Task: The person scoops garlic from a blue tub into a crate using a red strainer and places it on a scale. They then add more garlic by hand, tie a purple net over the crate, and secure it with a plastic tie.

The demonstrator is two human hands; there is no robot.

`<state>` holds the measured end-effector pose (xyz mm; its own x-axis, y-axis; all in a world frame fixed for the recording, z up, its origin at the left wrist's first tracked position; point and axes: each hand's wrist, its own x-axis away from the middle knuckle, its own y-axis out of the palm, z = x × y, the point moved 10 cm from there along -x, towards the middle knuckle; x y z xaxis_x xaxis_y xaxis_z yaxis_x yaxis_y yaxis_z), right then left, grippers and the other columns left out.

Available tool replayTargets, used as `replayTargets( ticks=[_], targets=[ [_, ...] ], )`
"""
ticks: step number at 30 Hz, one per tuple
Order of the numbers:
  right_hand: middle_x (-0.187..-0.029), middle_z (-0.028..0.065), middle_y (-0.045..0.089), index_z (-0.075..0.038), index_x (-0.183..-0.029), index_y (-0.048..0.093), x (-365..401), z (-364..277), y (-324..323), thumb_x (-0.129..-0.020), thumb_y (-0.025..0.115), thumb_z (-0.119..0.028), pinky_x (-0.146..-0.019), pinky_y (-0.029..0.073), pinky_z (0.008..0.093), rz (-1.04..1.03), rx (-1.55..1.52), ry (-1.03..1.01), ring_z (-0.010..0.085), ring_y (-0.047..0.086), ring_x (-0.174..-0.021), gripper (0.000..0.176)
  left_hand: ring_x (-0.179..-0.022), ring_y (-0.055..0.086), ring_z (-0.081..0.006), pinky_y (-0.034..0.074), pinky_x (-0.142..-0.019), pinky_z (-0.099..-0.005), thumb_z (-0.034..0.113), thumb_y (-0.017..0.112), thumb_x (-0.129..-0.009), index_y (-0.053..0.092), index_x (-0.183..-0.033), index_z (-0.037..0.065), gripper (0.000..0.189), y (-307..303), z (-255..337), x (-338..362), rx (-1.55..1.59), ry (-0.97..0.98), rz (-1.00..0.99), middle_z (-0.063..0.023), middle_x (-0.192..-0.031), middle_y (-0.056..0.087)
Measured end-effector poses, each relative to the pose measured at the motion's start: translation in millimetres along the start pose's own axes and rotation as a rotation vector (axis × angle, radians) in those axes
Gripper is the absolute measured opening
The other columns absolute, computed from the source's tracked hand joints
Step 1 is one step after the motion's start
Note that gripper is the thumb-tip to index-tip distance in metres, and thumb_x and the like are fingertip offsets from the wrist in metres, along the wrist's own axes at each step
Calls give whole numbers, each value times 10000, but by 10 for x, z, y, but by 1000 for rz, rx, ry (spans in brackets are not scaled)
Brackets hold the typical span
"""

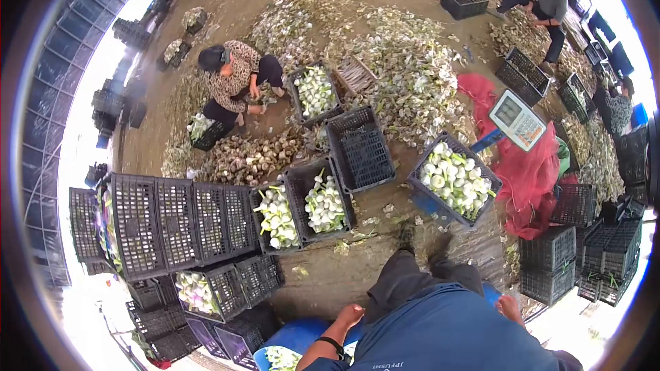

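Observation:
My left hand (350, 315), a black band at its wrist, is beside my left thigh with its fingers curled in and nothing visible in them. My right hand (510, 308) hangs at my other side, apart from the crates; its fingers are too small to read. Close to the left forearm stands a blue tub (292, 335) with pale bulbs in it. In front of my feet, a black crate of white bulbs with green stalks, like fresh garlic (456, 180), sits by a scale display (517, 119) on a blue post.
Crates of bulbs (275, 216) and a crate (361, 149) stand ahead. Stacked crates (185, 223) line the left, more (548, 264) the right. A person (234, 75) crouches by loose bulbs (258, 156); another (546, 10) sits farther off. Red netting (529, 172) and peelings (405, 62) cover ground.

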<state>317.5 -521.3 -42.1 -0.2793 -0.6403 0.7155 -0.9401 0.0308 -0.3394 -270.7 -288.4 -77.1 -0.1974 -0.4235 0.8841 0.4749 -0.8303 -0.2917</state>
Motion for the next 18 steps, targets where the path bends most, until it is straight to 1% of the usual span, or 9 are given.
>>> replayTargets(
  ticks=[1,4,6,8,12,14,16,17,18],
  targets=[
    [-835,45,666,-85,-962,604,128,-290,20,-888,568,-204,-536,495,324,145,-353,438,165,668,-699,145,-857,653,-395,496,-741,-448,363,607,-841,687,-847,43,330,61,-41,22,9,-2,3,-220,-879,677],
    [-848,50,670,-80,-964,598,-190,-624,-1,-893,565,-169,-542,513,286,212,-320,321,166,676,-701,119,-938,677,-267,495,-815,-391,330,638,-848,697,-1015,69,315,334,100,162,105,227,-42,-197,-980,698],
    [-830,50,666,-86,-1063,599,-312,-753,57,-888,561,-156,-551,528,293,180,-310,309,178,685,-719,193,-928,671,-234,494,-815,-376,287,627,-868,691,-1060,70,296,604,-132,-21,475,200,-41,-185,-972,706],
    [-812,50,661,-92,-1163,600,-580,-753,56,-883,558,-144,-560,544,299,141,-302,284,191,695,-736,288,-904,670,-210,494,-808,-350,244,602,-886,677,-1072,66,268,467,111,435,964,-57,-95,-173,-964,707],
    [-829,66,673,-94,-1103,623,-1018,-127,243,-877,561,-141,-539,544,313,0,-209,323,198,693,-691,238,-839,654,-190,494,-758,-322,193,572,-909,680,-1073,77,229,287,-553,561,444,51,150,-128,-884,702],
    [-713,68,662,-34,-789,648,-1182,-145,183,-836,585,-145,-487,512,298,4,27,277,184,670,-620,136,-854,606,-178,485,-776,-314,166,611,-914,686,-1026,62,170,-36,-565,1026,499,-188,212,-75,-955,675],
    [-678,83,657,-23,-739,654,-1172,-549,14,-815,587,-148,-557,534,306,10,115,252,189,672,-654,161,-666,576,-159,459,-623,-299,224,560,-924,678,-957,64,202,-76,-858,1171,281,-9,333,-20,-727,597],
    [-721,88,670,-19,-804,668,-1331,-836,-93,-818,603,-151,-611,539,311,6,224,114,180,672,-701,147,-642,553,-140,460,-620,-324,321,557,-913,663,-887,46,296,-97,-897,1266,604,299,449,-25,-666,547],
    [-764,93,683,-16,-869,682,-1540,-1260,-176,-821,620,-154,-664,544,317,28,322,-40,170,671,-748,159,-717,601,-161,486,-693,-348,390,580,-888,678,-901,68,337,270,-1422,986,425,381,359,-58,-700,578]
  ],
)
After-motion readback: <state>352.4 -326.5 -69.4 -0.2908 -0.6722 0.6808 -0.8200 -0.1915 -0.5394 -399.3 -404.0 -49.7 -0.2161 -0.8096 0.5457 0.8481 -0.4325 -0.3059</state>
